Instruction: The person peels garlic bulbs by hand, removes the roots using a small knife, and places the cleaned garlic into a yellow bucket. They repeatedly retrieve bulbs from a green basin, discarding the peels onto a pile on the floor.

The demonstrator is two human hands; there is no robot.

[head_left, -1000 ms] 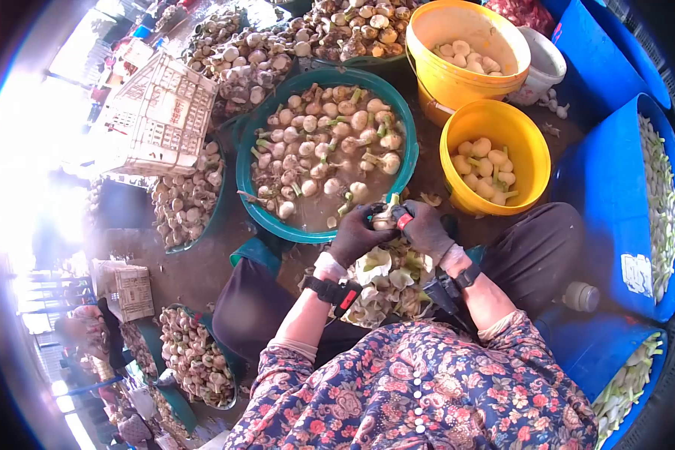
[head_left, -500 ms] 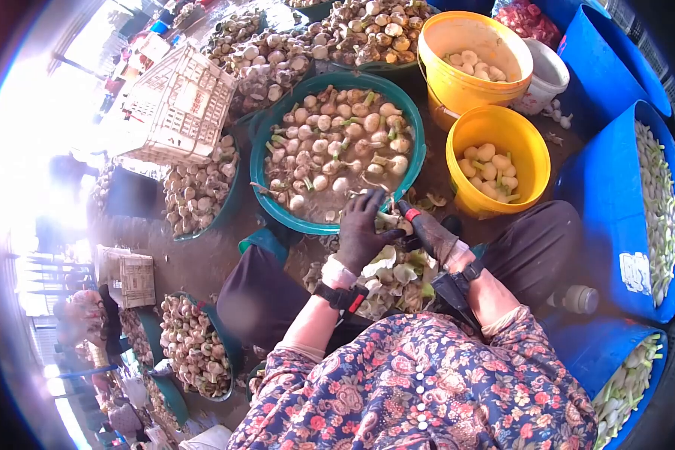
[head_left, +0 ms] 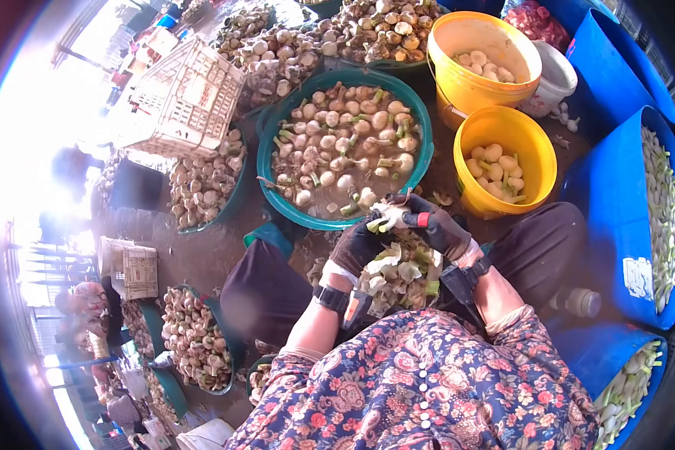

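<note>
Pale bulb between my hands: left hand curled round it, right hand seemingly pinching it, contact partly hidden. Slack grip could drop it onto the peelings, near side of the green tub.

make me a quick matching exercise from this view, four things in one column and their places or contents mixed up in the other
Column one
1. green tub
2. nearer yellow bucket
3. pale bulb
4. red band

Column two
A. around part of the right hand
B. holds many bulbs in murky water
C. held between the left hand and the right hand
D. holds a small heap of pale bulbs, no water visible

Right pairs: 1-B, 2-D, 3-C, 4-A
</note>
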